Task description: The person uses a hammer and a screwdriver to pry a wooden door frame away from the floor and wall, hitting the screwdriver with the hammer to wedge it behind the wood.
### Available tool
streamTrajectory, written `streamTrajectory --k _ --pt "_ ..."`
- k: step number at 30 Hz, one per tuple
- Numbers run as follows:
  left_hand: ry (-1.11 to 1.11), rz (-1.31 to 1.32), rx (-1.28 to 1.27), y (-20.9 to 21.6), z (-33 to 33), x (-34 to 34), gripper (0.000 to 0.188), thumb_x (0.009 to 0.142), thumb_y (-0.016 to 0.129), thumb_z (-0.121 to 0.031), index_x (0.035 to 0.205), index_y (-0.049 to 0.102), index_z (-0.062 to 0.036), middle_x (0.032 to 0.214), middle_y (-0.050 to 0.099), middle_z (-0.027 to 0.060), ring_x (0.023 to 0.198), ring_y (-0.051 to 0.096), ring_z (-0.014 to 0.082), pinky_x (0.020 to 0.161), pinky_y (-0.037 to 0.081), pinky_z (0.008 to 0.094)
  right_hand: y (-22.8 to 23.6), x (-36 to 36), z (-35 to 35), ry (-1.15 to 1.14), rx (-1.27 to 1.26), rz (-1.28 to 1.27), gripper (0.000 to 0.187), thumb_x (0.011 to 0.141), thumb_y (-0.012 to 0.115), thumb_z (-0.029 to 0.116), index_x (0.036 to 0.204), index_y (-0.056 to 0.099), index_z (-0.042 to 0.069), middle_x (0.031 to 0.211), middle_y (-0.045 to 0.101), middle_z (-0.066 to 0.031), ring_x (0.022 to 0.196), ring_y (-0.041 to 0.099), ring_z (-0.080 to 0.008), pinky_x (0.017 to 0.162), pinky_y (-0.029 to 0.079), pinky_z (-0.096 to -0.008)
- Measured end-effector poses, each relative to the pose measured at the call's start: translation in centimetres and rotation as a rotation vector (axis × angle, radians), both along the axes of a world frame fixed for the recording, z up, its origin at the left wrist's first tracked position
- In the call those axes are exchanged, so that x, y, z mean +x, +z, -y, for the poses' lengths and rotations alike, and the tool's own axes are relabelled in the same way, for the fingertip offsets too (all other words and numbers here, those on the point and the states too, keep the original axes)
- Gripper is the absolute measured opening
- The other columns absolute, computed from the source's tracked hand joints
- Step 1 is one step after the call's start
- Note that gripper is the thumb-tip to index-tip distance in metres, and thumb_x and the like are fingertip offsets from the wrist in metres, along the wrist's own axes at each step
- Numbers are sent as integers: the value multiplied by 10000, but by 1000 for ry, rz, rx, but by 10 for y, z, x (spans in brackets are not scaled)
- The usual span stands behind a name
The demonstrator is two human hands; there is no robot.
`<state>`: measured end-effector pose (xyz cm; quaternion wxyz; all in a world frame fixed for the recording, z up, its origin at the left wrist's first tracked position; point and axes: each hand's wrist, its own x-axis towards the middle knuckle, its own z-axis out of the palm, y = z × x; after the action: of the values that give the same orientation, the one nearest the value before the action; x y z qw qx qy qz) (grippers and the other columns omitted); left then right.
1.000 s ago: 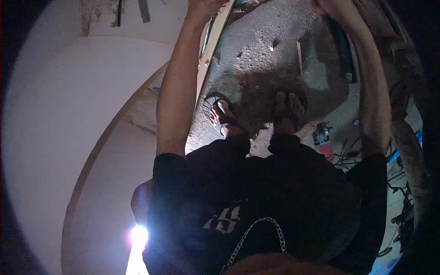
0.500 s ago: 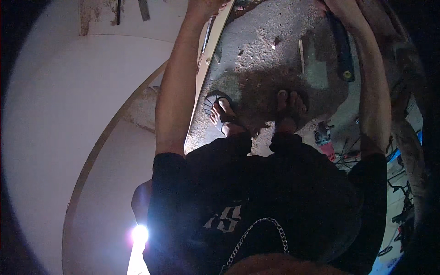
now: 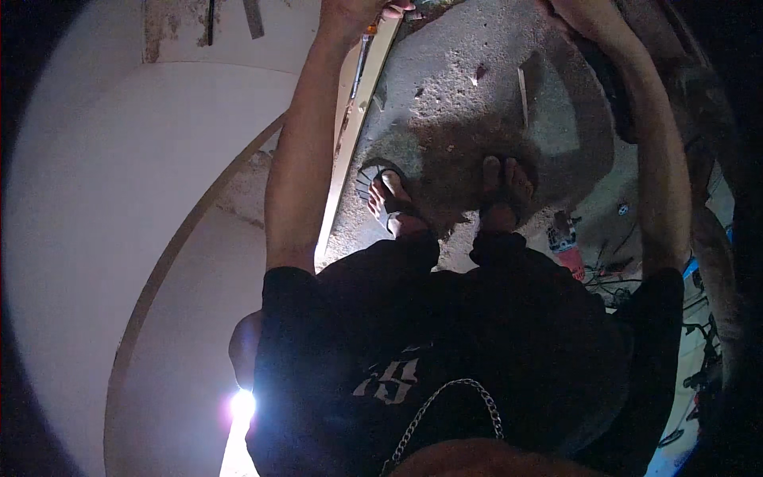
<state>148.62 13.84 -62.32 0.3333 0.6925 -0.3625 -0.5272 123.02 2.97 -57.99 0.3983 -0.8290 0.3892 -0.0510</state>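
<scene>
My left hand [image 3: 369, 12] is at the top edge beside a pale wooden board [image 3: 348, 151]; its fingers are curled, and whatever they hold is too cut off to make out. Just below it, a slim metal rod with an orange end [image 3: 362, 63] lies along the board. At the upper right, my right hand [image 3: 579, 17] is closed around the upper end of a long dark bar-like tool [image 3: 610, 91]. The picture's edge hides part of this hand, and the forearm covers part of the tool.
A red and grey power tool [image 3: 567, 248] lies on the rough, dusty floor [image 3: 445, 87] by my right foot, with cables near it. A thin wood strip [image 3: 522, 95] lies farther ahead. A large white surface with a curved edge [image 3: 171, 262] fills the left; a bright lamp [image 3: 242, 405] shines there.
My right forearm has shifted right, and the dark tool has swung with it, its lower end now partly under the arm. My left hand has come slightly nearer, showing more fingers.
</scene>
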Motion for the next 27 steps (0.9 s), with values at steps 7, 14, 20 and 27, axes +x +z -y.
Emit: streamTrajectory --k 7,14,20,27 --pt "-33 -73 52 -9 -16 11 269 816 796 -226 841 660 5 703 670 83 554 626 145 505 502 306 -3 5 -20 127 219 125 266 1058 351 290 1038 438 39 739 453 -38 560 466 -144 518 420 -307" --pt "68 -26 98 2 -41 11 256 820 795 -238 829 661 -20 646 617 53 522 582 138 480 461 312 -26 4 -38 132 111 248 274 1058 359 264 1135 442 14 802 470 -59 666 466 -115 591 420 -266" --pt "-28 168 -35 24 -56 13 295 810 811 -270 816 634 -34 597 530 9 495 489 104 462 392 288 17 -9 -40 -178 626 222 521 1031 460 349 1436 312 56 943 487 -78 808 496 -110 698 429 -273" --pt "47 80 -264 145 -93 8 273 866 754 -272 864 635 -27 679 597 -11 611 532 45 523 436 248 8 -43 -101 -483 532 146 295 1042 430 312 1133 480 35 623 496 12 458 462 -67 395 374 -238"
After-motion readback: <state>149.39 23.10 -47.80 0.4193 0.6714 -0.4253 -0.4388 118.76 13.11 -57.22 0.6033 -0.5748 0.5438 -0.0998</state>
